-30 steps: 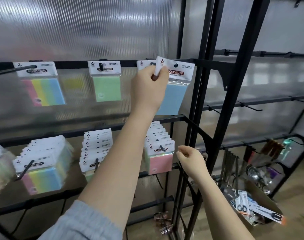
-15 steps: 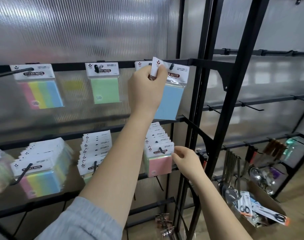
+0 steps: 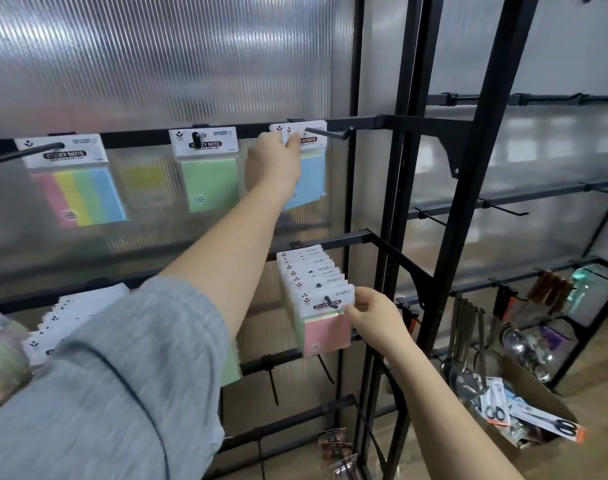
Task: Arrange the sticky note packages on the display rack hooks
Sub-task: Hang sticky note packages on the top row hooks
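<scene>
Grey knit sleeve (image 3: 122, 375) is being worn on left arm, pushed up near elbow; thin dark line is being seen across fabric. Left hand (image 3: 273, 164) and right hand (image 3: 375, 320) are being left bare; right forearm uncovered.

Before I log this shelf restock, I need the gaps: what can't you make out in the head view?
- Blue sticky note package: its header grip is hidden by the left hand.
- Middle lower stack: mostly covered by the grey sleeve.
- Far-left packages: cut off by the frame edge, blurred.
- Pink front package: small print unreadable; the right hand covers its edge.
</scene>
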The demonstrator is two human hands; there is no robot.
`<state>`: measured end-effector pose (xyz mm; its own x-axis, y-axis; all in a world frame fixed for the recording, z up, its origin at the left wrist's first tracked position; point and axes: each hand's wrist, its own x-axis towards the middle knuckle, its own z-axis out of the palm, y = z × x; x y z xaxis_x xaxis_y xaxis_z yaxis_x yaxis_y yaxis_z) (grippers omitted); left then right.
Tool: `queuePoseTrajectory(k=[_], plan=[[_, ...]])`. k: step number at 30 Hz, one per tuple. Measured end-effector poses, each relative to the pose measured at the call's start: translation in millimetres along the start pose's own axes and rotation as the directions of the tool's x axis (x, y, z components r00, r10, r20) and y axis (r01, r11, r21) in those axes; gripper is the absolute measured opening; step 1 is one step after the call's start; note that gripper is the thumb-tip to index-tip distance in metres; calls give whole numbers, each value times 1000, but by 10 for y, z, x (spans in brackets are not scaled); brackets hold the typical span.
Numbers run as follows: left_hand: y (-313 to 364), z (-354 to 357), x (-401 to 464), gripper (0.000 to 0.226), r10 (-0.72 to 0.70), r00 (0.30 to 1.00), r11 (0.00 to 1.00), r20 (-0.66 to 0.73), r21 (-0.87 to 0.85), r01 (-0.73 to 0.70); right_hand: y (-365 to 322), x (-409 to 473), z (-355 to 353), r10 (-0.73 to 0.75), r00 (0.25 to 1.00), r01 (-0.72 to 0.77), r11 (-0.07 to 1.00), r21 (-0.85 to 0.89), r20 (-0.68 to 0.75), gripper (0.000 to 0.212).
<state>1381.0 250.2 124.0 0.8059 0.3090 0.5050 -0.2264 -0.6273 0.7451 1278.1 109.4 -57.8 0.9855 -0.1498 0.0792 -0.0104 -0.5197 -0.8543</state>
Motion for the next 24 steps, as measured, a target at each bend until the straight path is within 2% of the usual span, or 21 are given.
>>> queuePoseTrajectory(k=[6,17,20,24], plan=[[-43,43,163,47,-37,999,968,28,250,29,-13,29,26,-1,1000,1,1000,9,-10,29],[-87,-63,59,40,-34,998,954,48,298,18,17,5,83,19,998,-16,999,51,-54,26],[-163,-144,-94,40,-70,997,943,41,328,53,16,-8,91,19,997,-13,997,81,-80,25],[-276,-285,-332,50,-147,988,913,40,391,120,54,-47,91,14,994,-3,995,97,-111,32]])
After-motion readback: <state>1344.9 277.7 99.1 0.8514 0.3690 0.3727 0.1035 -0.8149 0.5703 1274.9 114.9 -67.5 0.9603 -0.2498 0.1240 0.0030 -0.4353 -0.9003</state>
